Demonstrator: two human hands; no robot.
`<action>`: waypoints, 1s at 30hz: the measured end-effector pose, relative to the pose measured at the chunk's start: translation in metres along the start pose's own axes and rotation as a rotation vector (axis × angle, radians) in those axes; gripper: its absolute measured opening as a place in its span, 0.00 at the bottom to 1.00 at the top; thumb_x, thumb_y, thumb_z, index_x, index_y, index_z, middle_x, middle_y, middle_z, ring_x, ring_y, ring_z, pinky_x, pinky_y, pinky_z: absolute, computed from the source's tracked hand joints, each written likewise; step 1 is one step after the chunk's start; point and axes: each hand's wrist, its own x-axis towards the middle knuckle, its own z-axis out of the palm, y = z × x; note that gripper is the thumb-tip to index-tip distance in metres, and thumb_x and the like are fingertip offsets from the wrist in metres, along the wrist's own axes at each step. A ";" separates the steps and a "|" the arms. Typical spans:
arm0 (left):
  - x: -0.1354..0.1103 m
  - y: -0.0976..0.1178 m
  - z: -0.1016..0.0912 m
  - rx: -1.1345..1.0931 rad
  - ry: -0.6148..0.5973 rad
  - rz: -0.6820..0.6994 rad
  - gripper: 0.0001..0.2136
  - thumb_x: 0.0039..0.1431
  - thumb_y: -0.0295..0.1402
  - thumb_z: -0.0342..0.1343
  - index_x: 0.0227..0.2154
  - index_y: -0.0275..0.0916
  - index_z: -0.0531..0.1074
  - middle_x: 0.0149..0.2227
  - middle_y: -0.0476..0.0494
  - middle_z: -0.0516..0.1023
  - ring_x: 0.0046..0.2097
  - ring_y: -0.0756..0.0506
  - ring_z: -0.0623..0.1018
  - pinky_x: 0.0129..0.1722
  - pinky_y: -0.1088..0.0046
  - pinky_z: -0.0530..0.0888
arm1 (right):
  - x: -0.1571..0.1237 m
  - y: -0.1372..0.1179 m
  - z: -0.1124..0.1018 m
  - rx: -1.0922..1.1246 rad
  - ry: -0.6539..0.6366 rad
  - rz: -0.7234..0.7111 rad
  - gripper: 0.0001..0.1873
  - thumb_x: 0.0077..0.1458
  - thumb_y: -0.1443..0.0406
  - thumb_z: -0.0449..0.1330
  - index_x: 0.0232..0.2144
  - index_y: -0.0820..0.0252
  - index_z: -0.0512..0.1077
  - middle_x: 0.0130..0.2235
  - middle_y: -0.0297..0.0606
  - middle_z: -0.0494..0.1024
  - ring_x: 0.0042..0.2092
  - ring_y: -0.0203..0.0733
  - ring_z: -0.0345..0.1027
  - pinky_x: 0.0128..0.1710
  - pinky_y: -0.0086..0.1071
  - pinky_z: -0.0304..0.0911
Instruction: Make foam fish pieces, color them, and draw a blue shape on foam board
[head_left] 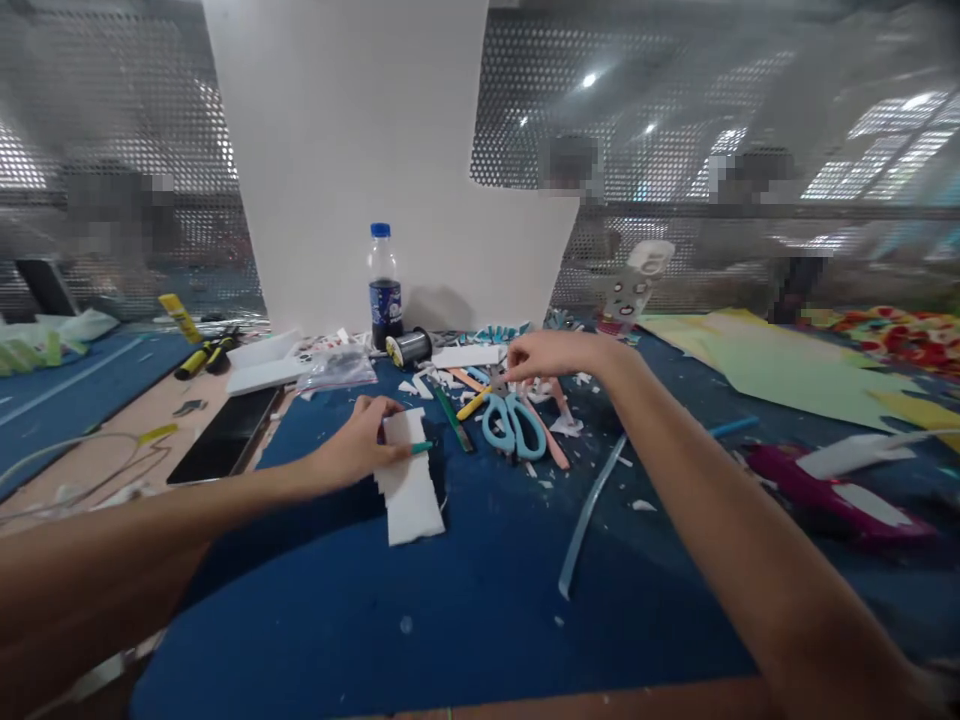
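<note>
My left hand (354, 442) is closed on a jagged-edged white paper piece (412, 508) that slants down over the blue mat. A small teal strip (421, 447) sticks out by its thumb; I cannot tell its kind. My right hand (551, 355) reaches into the pile of scraps at the middle, fingertips pinched together. Whatever they pinch is too small or hidden to name. Just below those fingers lie light blue scissors (514, 428), handles toward me. A yellow stick (474, 402), a green strip (454, 420) and a pink strip (551, 440) lie around them.
A half-full bottle (385, 300) stands behind a wire spool (409, 348). At the left are a phone (225, 435) and yellow-black tools (202, 358). A clear strip (592, 520), a magenta glue gun (840, 490) and green sheets (780, 370) lie right.
</note>
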 end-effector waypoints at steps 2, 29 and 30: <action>-0.007 -0.007 0.004 -0.015 0.040 -0.016 0.23 0.51 0.39 0.53 0.50 0.39 0.59 0.50 0.36 0.60 0.43 0.44 0.72 0.45 0.64 0.73 | 0.000 -0.016 0.011 -0.051 0.010 -0.078 0.13 0.52 0.58 0.60 0.27 0.64 0.73 0.26 0.39 0.74 0.27 0.37 0.65 0.26 0.29 0.57; -0.048 -0.019 -0.011 0.354 -0.070 0.768 0.32 0.57 0.49 0.49 0.60 0.38 0.52 0.61 0.30 0.57 0.61 0.30 0.57 0.54 0.43 0.60 | 0.064 0.000 0.060 -0.324 0.200 -0.033 0.15 0.59 0.61 0.55 0.47 0.63 0.67 0.47 0.42 0.71 0.44 0.41 0.68 0.42 0.41 0.67; -0.049 -0.019 -0.011 0.390 -0.114 0.697 0.35 0.56 0.51 0.48 0.62 0.39 0.47 0.64 0.30 0.50 0.63 0.27 0.51 0.55 0.39 0.57 | 0.064 0.002 0.061 -0.332 0.223 -0.051 0.15 0.59 0.61 0.55 0.46 0.63 0.67 0.46 0.41 0.71 0.43 0.41 0.68 0.42 0.41 0.67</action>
